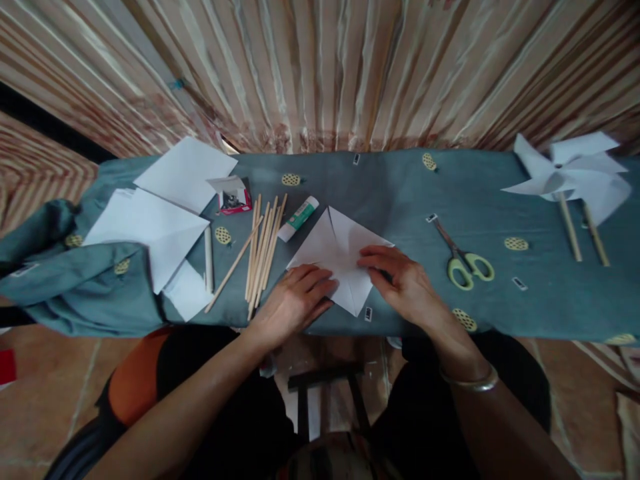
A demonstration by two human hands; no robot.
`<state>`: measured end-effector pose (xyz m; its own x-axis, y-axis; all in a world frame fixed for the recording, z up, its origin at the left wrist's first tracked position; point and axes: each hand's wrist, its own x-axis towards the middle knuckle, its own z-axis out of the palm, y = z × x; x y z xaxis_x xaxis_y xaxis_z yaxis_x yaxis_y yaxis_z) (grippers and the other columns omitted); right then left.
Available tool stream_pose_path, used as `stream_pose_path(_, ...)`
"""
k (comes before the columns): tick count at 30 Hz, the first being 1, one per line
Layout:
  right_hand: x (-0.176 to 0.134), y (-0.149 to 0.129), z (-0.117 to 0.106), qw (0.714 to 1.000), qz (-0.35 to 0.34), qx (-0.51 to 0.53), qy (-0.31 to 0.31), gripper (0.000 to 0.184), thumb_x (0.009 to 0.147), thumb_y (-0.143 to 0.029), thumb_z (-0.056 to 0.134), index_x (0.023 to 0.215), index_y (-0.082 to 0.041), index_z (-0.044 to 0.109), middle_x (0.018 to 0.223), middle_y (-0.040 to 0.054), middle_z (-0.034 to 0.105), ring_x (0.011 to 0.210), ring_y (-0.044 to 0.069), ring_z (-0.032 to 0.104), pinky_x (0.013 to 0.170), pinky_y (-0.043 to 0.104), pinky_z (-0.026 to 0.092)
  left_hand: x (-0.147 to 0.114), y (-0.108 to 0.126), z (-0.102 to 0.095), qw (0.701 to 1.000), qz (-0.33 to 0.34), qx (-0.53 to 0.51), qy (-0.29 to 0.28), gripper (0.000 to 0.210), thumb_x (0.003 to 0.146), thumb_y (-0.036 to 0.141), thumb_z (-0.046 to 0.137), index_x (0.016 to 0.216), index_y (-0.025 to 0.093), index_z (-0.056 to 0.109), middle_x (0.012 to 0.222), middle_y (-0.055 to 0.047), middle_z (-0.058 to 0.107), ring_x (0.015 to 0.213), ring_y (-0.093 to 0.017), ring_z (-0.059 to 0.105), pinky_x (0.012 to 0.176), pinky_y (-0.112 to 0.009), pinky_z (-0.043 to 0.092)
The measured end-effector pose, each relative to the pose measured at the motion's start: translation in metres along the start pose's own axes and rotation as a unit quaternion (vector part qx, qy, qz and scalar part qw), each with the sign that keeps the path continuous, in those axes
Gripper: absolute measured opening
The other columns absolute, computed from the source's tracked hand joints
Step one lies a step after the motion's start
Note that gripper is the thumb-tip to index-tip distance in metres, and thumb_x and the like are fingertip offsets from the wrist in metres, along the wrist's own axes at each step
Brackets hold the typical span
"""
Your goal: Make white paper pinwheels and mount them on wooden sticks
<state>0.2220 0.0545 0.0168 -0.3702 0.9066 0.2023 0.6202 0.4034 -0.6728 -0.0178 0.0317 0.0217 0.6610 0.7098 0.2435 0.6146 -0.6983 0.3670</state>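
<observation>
A white square of paper [345, 257] with cuts running in from its corners lies turned like a diamond on the cloth. My left hand [297, 297] rests on its lower left side, fingers stretched over the edge and lying on the sheet. At the right corner, my right hand [395, 277] touches the paper with its fingertips, thumb and fingers apart. Just beyond the left hand lies a glue stick [299, 219], green and white. To the right of the right hand are scissors [463, 261] with light green handles.
Several wooden sticks [265, 250] lie left of the paper. Farther left are white sheets [170, 227], a rolled white tube [209, 259] and a small red box [234, 200] of metal pieces. White paper pinwheels [575, 170] on sticks lie far right. A pleated curtain [320, 73] hangs behind the table.
</observation>
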Motion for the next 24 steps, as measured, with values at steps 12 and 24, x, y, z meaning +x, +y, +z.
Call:
stream_pose_path(12, -0.0010, 0.0013, -0.0024, 1.000, -0.001, -0.002, -0.022, 0.026, 0.086, -0.013, 0.052, 0.098, -0.021, 0.073, 0.116, 0.0098, 0.069, 0.110, 0.025, 0.064, 0.098, 0.046, 0.050, 0.0018, 0.0026, 0.0002, 1.000, -0.004, 0.022, -0.008, 0.025, 0.092, 0.031, 0.059, 0.109, 0.014, 0.064, 0.110, -0.011, 0.069, 0.103, -0.024, 0.062, 0.088, -0.041, 0.054)
stream_pose_path(24, -0.0032, -0.0008, -0.0048, 0.998, 0.039, 0.043, -0.030, 0.025, 0.085, -0.015, 0.054, 0.100, -0.023, 0.073, 0.120, 0.0095, 0.067, 0.115, 0.026, 0.062, 0.102, 0.049, 0.047, 0.0035, 0.0050, 0.0001, 0.998, 0.024, 0.035, 0.043, 0.019, 0.095, 0.021, 0.053, 0.104, 0.013, 0.068, 0.102, -0.008, 0.073, 0.096, -0.021, 0.065, 0.085, -0.036, 0.056)
